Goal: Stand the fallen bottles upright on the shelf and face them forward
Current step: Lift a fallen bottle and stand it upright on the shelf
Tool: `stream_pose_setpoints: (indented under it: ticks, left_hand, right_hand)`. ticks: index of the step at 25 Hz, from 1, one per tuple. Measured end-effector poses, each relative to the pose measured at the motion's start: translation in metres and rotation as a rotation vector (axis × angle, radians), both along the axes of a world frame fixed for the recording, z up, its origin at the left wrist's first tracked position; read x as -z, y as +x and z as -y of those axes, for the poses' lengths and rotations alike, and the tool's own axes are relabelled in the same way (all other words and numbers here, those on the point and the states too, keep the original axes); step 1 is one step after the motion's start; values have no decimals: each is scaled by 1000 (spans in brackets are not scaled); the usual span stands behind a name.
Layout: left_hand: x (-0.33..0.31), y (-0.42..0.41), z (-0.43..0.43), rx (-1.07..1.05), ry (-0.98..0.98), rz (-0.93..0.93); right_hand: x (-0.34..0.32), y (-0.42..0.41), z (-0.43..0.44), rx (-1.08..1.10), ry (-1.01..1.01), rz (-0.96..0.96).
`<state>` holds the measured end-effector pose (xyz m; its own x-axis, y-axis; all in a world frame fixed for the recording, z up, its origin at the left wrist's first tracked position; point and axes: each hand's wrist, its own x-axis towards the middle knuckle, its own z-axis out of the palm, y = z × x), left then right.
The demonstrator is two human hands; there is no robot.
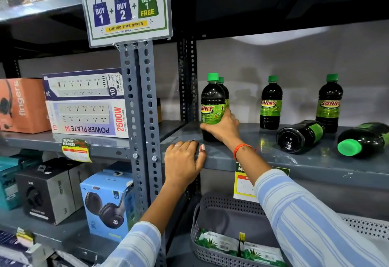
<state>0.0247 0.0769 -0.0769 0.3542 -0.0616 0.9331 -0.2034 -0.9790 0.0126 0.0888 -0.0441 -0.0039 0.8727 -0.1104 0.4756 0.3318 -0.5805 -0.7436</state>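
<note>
Dark bottles with green caps and green "SUNNY" labels stand on a grey metal shelf point(315, 161). My right hand point(223, 128) grips the lower body of an upright bottle point(212, 102) at the shelf's left end; another bottle point(223, 89) stands right behind it. Two more bottles point(271, 102) point(329, 103) stand upright further right, labels forward. Two bottles lie on their sides: one point(300, 136) shows its base toward me, the other point(364, 139) points its cap toward me at the right edge. My left hand point(183, 161) rests on the shelf's front edge, fingers curled over it.
A perforated grey upright post point(140, 106) with a "buy 1 + buy 2 get 1 free" sign point(126, 7) divides the shelves. Power-strip boxes point(86, 102) and headphone boxes point(107, 203) fill the left bays. A grey basket point(210, 210) with packets sits below.
</note>
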Motion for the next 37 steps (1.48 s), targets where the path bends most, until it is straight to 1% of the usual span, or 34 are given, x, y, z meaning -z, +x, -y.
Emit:
stream_pose_setpoints:
  ticks: [3,8,12,17,22,24,26,27,28,30,31,32,33,34,36,37]
  left_hand:
    - [1,-1,1,4,-16,-16]
    - [2,-2,1,10,-20,-53]
    - [4,0,1,17,-40,-62]
    - [6,-1,4,1,-110,-113]
    - [5,-9,6,10,-106,-117]
    - [4,-13,8,3,-113,-132]
    - [5,-16,13,-16,-87,-142]
    - [4,-18,19,-13,-64,-142]
    - [2,-19,28,5,-44,-145]
    - [-3,-20,48,60,-23,-159]
    - [-5,-20,60,87,-10,-169]
    - [-8,-19,70,107,12,-180]
    - [-10,-19,78,121,34,-196]
    - [-13,-18,86,140,53,-225]
    - [-17,-19,99,170,79,-311]
    - [-17,-20,104,176,86,-334]
  right_hand:
    - [0,-2,2,10,-42,11]
    - [-2,-6,-2,-134,8,-50]
    - [-2,-8,0,-159,85,-6]
    - [3,-17,2,-294,115,-12]
    - [3,-37,4,-430,89,-1]
    - [1,-45,8,-481,72,-48]
    - [0,-52,16,-488,110,-105]
    - [-1,-57,24,-451,122,-83]
    - [-3,-61,35,-356,91,-1]
    - [-9,-67,68,-55,-109,246]
    - [-14,-70,88,79,-230,331]
    - [-19,-71,108,184,-340,365]
    - [-25,-71,127,269,-425,357]
    - [-30,-73,144,344,-453,310]
    - [-37,-77,167,451,-447,139]
    - [-40,-80,174,465,-468,23]
